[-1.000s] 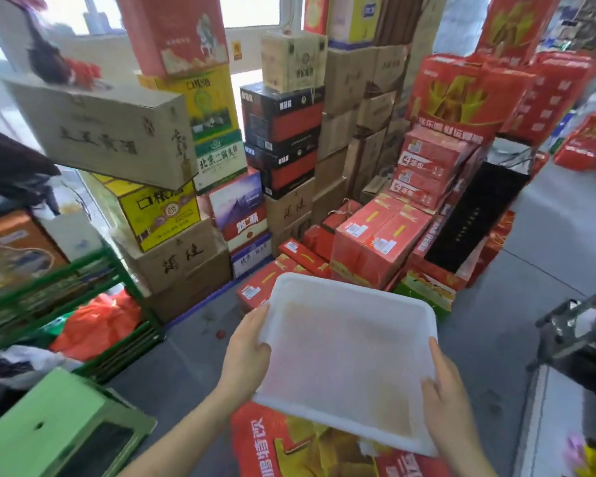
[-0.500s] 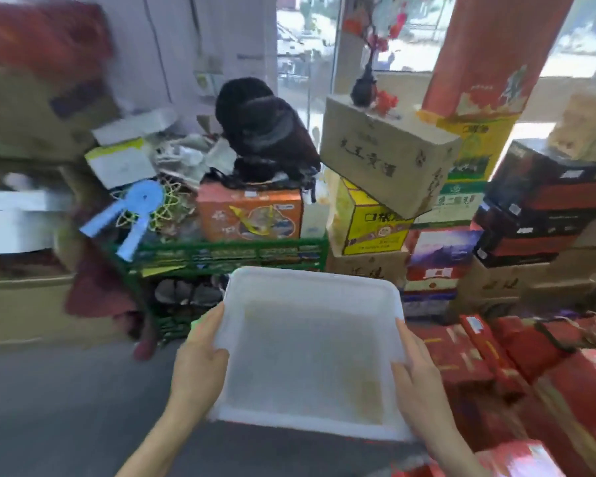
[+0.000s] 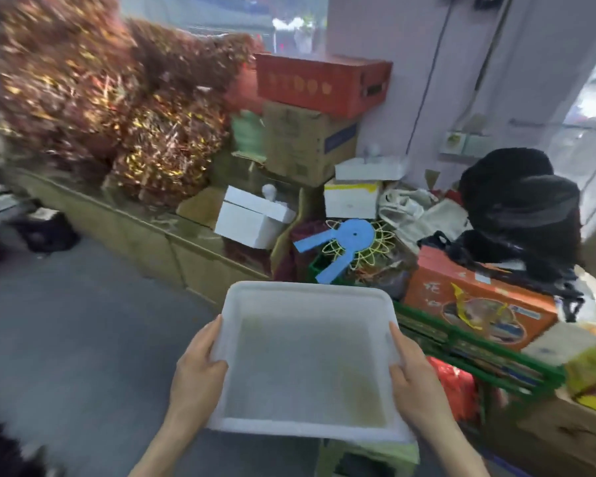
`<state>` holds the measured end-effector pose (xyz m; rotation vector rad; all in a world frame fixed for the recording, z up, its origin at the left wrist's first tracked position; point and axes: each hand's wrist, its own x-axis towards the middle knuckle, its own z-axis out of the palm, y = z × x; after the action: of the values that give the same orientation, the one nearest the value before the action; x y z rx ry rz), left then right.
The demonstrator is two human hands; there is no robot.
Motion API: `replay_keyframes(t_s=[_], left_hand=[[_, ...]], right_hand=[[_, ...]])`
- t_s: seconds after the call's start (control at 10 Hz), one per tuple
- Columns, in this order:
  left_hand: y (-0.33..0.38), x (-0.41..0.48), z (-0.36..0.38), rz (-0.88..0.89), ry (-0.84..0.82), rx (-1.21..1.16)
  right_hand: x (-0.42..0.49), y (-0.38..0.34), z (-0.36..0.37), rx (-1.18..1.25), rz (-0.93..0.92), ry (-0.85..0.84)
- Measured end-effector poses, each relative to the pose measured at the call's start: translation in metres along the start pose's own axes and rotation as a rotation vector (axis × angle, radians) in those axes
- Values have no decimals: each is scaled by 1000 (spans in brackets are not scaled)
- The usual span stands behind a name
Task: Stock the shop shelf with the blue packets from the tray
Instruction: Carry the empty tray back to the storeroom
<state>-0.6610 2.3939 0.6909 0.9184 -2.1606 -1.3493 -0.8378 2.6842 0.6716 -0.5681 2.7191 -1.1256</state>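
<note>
I carry a white translucent plastic tray (image 3: 307, 294) in front of me at waist height. Nothing lies in it; no blue packets show in this view. My left hand (image 3: 197, 366) grips the tray's left rim, thumb over the edge. My right hand (image 3: 415, 376) grips the right rim the same way. The tray is held roughly level. No shop shelf with blue packets is in sight.
Grey floor (image 3: 76, 339) spreads to the left. A low glass counter (image 3: 159, 232) runs along the back with red-gold tinsel (image 3: 100, 108) above. Cardboard boxes (image 3: 307, 146), a blue fan (image 3: 344, 242), a black bag (image 3: 520, 215) and a green rack (image 3: 479, 359) crowd the right.
The view has swung left: the stacked red and brown cartons have slid out to the right and the counter with tinsel has come in. Both hands keep hold of the tray.
</note>
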Motion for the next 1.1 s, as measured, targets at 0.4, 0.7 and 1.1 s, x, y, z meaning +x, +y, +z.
replay_keyframes(t_s=[0.4,0.7,1.1], left_hand=[[-76,39,-119,-263,502,17],[-96,47,-156,-436,872,9],[-174,172,-251,-566,1072,-63]], right_hand=[[150,-157,148,25,-373,-377],[221,-267,236,22,-658,-643],[345,-423,368,190,-773,-806]])
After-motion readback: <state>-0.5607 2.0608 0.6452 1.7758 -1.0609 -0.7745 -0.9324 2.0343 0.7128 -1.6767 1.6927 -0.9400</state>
